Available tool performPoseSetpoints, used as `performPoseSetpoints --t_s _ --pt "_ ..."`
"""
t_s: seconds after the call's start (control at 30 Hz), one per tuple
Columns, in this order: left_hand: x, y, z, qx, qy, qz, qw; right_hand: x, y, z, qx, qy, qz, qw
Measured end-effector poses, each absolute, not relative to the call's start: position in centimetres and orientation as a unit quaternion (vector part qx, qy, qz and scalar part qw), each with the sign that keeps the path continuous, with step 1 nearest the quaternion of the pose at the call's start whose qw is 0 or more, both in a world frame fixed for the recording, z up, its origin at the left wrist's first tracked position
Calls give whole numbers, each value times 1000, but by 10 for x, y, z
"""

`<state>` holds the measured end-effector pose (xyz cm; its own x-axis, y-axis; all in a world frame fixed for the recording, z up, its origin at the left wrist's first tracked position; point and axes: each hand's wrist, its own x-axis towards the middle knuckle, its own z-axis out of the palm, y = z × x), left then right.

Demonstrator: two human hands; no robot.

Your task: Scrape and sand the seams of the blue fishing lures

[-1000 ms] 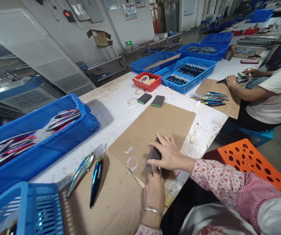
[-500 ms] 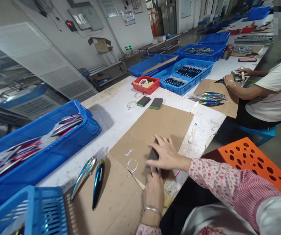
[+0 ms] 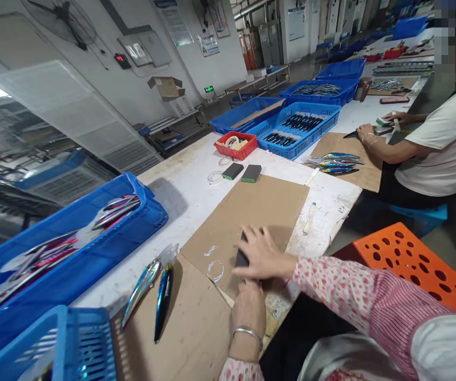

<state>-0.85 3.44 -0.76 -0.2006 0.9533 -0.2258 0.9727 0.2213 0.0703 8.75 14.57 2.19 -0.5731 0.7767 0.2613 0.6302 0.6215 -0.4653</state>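
Observation:
My right hand [image 3: 265,254] lies over a dark grey sanding sponge [image 3: 242,259], its fingers spread across the top and its thumb at the near side. Just below it, my left hand [image 3: 249,309] is closed, with its fingertips tucked under the right hand. What the left hand grips is hidden. Both are above a brown cardboard sheet [image 3: 267,201] with white scuff marks. To the left, a silver-blue fishing lure [image 3: 143,288] and a dark blue fishing lure [image 3: 164,299] rest on another cardboard piece [image 3: 192,317].
Two more sanding sponges [image 3: 251,173] sit beyond the cardboard, near a red basket [image 3: 236,146]. Blue crates [image 3: 148,203] with lures stand left and at the back. A white-handled tool [image 3: 309,219] lies right. A co-worker [image 3: 434,143] sits beyond an orange stool [image 3: 414,259].
My right hand has slid a little toward my left hand with the sanding sponge, covering more of the gap between them. The whole view has shifted slightly.

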Motion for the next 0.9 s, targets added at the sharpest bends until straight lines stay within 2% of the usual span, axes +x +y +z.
performPoseSetpoints --t_s 0.07,0.2,0.27,0.6,0.77,0.9 --pt "-12 34 -8 631 766 -27 118 87 146 17 -383 -880 161 230" --pt "-19 33 -10 618 772 29 147 104 196 20 -513 -815 166 213" --pt "-22 34 -10 608 772 62 174 110 214 24 -527 -801 167 230" --pt "-46 38 -5 593 693 227 340 81 159 19 -382 -878 178 226" --pt "-45 39 -2 548 701 222 398 83 176 22 -468 -843 170 204" --pt "-34 38 16 571 685 187 411 80 167 24 -378 -889 158 205"
